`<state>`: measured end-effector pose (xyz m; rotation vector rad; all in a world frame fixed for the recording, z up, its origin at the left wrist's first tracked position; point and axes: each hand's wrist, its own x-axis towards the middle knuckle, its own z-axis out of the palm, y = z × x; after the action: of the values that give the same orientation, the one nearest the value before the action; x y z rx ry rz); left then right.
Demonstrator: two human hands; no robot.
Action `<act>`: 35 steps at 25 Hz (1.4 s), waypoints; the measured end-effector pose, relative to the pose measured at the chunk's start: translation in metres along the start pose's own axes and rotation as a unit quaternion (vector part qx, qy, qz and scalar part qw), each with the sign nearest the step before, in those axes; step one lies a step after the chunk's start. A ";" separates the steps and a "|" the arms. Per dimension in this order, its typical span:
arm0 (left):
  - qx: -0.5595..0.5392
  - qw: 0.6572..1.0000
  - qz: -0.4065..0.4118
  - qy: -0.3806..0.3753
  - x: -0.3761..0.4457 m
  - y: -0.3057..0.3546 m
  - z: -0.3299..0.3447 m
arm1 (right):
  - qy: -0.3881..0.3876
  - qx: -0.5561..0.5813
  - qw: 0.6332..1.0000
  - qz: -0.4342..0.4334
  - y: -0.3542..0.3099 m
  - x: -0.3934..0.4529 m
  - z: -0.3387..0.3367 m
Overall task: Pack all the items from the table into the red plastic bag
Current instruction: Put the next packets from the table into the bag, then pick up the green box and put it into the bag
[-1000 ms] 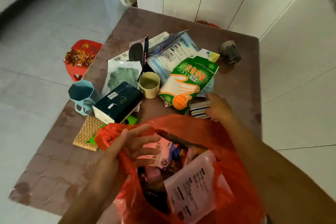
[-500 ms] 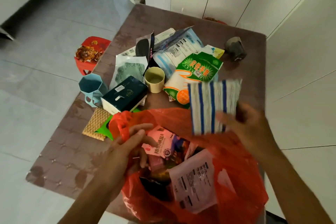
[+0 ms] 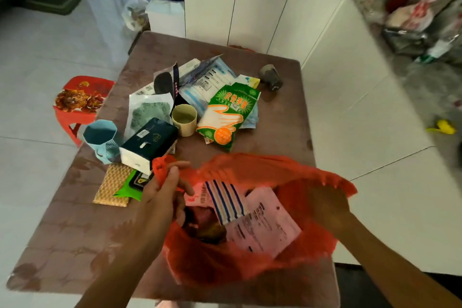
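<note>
The red plastic bag (image 3: 260, 170) stands open at the near edge of the brown table (image 3: 282, 117). My left hand (image 3: 162, 187) pinches the bag's left rim. My right hand (image 3: 327, 205) holds the right side of the bag mouth, partly behind red film. A blue-striped white cloth (image 3: 226, 201) lies inside on top, beside a pink pack and a white printed pouch (image 3: 265, 225). On the table lie a green glove pack (image 3: 228, 114), a dark tissue box (image 3: 150, 142), a beige cup (image 3: 184, 119), a blue mug (image 3: 101, 136), mask packets (image 3: 207, 82) and a woven mat (image 3: 112, 184).
A small grey object (image 3: 271, 77) sits at the table's far right. A red stool (image 3: 80, 100) stands left of the table. White cabinets (image 3: 250, 7) are behind it. A green packet (image 3: 132, 185) lies by the mat.
My right hand picked the striped cloth up off the table, carried it over the bag and let it go inside. That hand now grips the bag's right rim.
</note>
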<state>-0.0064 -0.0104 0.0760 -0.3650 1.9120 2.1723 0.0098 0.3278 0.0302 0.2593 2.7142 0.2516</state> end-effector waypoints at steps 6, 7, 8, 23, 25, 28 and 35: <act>0.079 0.995 0.043 0.041 0.002 0.005 -0.022 | 0.097 -0.151 0.983 0.027 0.006 0.015 -0.096; 0.076 0.996 0.030 0.044 0.000 0.001 -0.024 | 0.079 -0.100 0.992 -0.004 -0.009 0.019 -0.108; 0.071 0.996 0.016 0.050 -0.001 -0.004 -0.027 | 0.069 -0.014 0.995 -0.069 -0.029 0.020 -0.117; 0.081 0.992 -0.054 0.079 -0.014 -0.039 -0.037 | 0.131 -0.099 0.869 -0.467 -0.349 0.161 -0.082; 0.056 0.996 -0.032 0.065 -0.014 -0.030 -0.033 | 0.189 0.137 0.878 -0.419 -0.325 0.148 -0.112; 0.080 0.993 -0.014 0.092 -0.013 -0.011 -0.039 | 0.184 0.532 0.757 -0.333 -0.238 0.083 -0.158; 0.136 0.988 0.074 0.027 -0.011 0.009 -0.018 | 0.008 0.159 0.950 -0.270 -0.090 -0.010 -0.052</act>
<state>0.0020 -0.0297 0.0858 -0.2405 2.2951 1.9643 -0.0157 0.2317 0.0619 -0.4015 2.7047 -0.3431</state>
